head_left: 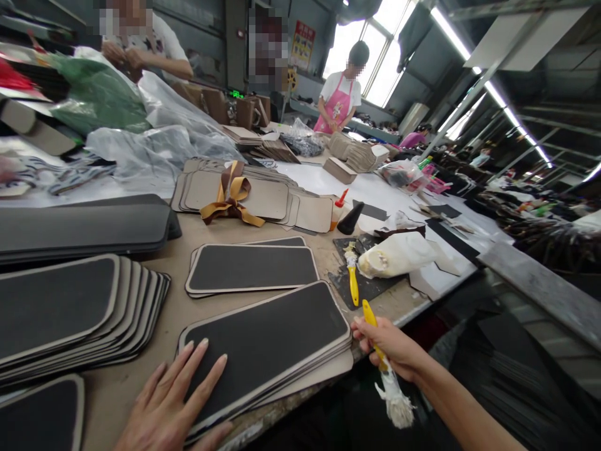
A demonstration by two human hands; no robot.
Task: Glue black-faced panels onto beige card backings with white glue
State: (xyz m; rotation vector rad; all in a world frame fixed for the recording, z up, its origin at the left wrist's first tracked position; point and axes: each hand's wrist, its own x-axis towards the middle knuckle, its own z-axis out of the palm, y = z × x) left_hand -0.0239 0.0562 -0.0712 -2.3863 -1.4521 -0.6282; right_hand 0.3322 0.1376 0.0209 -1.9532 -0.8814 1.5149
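Note:
My left hand (176, 394) lies with fingers spread at the left end of a stack of dark rounded panels with beige borders (267, 338). At that stack's right end, my right hand (392, 344) is closed around a yellow-handled brush (370, 316). Its bristles, caked with white paste, point down past the table's front edge. A second yellow-handled brush (353, 282) rests on a dark, stained sheet beside a white plastic container (397, 254) lying on its side. Behind the near stack is a smaller pile of similar panels (253, 268).
Fanned dark panels (56, 307) cover the left side of the table. Beige pieces with a brown-and-yellow ribbon (230, 200) lie farther back, near a red-tipped bottle (339, 207) and a black cone (350, 219). Plastic bags (164, 138) are heaped back left. Co-workers stand beyond the table.

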